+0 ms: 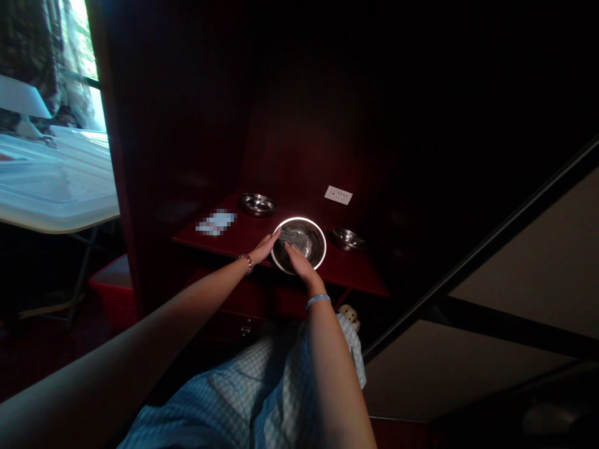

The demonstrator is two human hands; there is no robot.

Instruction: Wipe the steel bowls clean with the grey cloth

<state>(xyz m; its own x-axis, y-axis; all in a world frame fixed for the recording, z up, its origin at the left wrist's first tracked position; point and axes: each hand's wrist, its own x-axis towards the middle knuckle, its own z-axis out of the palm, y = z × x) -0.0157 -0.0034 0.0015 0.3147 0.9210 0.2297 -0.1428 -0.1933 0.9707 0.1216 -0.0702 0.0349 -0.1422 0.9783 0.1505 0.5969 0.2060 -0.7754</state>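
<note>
Bowl [320,251] between 2 dishes [258,204] [349,239], by the desk's [358,276] edge, likely for easy reach.
Left hand [265,247] at its rim, right hand [300,262] over the cloth [294,237] inside, just apart; any grip, I can't tell.

We face a dark red panel [290,153] with a white socket plate [338,195]. At left, we see a bright window [82,25], patterned curtain [35,50] and pale table [56,178].
</note>
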